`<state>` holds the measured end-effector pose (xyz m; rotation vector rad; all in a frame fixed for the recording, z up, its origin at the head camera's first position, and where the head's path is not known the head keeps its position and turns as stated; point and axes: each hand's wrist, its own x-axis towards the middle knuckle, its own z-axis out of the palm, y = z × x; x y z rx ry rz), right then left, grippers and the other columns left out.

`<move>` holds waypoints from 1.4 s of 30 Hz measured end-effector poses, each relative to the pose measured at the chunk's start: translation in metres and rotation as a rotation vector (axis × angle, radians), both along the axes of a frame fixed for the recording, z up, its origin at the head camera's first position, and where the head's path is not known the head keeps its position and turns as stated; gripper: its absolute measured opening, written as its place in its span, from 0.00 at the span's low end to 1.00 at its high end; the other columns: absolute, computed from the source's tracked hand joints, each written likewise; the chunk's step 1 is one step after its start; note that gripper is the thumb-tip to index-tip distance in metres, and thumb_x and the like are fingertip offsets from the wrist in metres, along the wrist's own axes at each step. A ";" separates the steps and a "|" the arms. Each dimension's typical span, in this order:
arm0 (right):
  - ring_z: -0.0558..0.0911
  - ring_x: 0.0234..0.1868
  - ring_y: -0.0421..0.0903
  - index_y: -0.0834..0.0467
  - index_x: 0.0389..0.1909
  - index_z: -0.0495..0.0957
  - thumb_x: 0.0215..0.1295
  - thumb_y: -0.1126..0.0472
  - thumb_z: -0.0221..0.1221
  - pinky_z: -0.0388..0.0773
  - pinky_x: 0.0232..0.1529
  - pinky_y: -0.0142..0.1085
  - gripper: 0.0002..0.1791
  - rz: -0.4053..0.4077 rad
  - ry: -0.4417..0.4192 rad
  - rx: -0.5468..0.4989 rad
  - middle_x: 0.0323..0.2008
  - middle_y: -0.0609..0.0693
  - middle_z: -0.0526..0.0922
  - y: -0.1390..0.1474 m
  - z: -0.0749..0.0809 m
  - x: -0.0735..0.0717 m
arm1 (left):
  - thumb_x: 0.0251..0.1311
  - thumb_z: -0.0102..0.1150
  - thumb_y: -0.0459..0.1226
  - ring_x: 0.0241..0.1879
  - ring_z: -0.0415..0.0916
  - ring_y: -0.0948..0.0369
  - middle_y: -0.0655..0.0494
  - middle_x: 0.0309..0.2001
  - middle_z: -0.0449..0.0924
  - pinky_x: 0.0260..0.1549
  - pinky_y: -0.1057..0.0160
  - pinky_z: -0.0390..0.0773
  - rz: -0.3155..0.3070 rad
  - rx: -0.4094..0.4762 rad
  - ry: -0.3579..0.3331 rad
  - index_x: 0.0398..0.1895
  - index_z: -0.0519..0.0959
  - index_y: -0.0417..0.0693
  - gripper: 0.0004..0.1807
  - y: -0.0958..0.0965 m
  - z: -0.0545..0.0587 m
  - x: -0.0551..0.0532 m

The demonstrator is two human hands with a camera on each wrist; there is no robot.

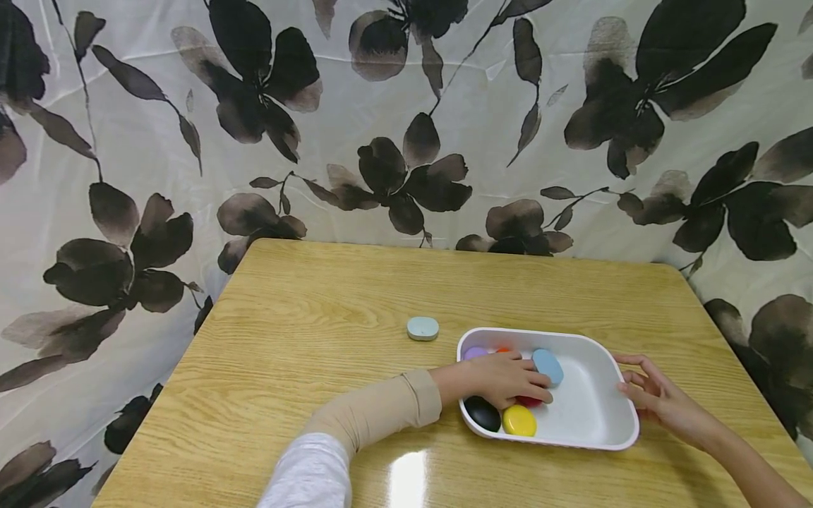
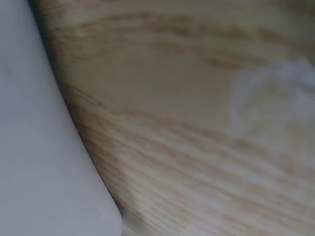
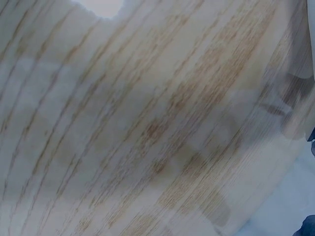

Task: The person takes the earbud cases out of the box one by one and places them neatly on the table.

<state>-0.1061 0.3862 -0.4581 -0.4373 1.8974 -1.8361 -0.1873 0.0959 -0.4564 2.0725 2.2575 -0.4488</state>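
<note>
On the wooden table stands a white oblong tray (image 1: 587, 398) with smooth, rounded pieces in its left half. My left hand (image 1: 502, 377) reaches over the tray's left wall, fingers loosely spread above a red piece (image 1: 528, 401). Whether the fingertips grip that piece cannot be made out. Around this hand lie a light blue piece (image 1: 548, 367), a yellow piece (image 1: 519, 420), a black piece (image 1: 483, 413), a purple piece (image 1: 473, 352) and a partly hidden orange piece (image 1: 503, 350). My right hand (image 1: 663, 402) holds the tray's right end, thumb at the rim.
A pale blue-green oval piece (image 1: 423, 328) rests on the table (image 1: 305, 310), just beyond the tray's left end. Behind the table hangs a white cloth (image 1: 495, 141) with dark flowers. The right wrist view shows mostly tabletop (image 3: 147, 123) and its edge.
</note>
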 end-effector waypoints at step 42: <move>0.78 0.45 0.41 0.46 0.65 0.52 0.70 0.72 0.34 0.78 0.37 0.43 0.26 0.003 0.012 -0.031 0.49 0.45 0.74 0.001 -0.004 0.001 | 0.53 0.61 0.50 0.47 0.64 0.57 0.58 0.55 0.66 0.49 0.63 0.67 0.272 0.368 -0.039 0.58 0.69 0.59 0.28 -0.101 0.043 -0.031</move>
